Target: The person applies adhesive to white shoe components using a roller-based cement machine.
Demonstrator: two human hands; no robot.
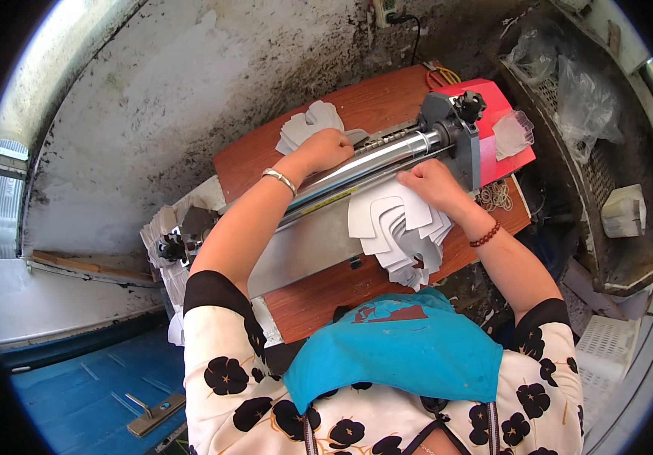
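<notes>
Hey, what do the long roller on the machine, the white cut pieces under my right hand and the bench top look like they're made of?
Long roller: polished metal, likely steel, with a bright mirror sheen. White cut pieces: thin matte sheet, perhaps card or stiff fabric lining; they lie flat and fan out under the right hand. Bench top: reddish-brown wood-grain board, possibly laminate.

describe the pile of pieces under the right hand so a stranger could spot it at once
Find the reddish-brown wooden table with the long shiny metal roller machine lying across it. On the near side of the roller, under the right hand, lies a fanned stack of white cut pieces. The other white pile lies beyond the roller, by the left hand.
</notes>
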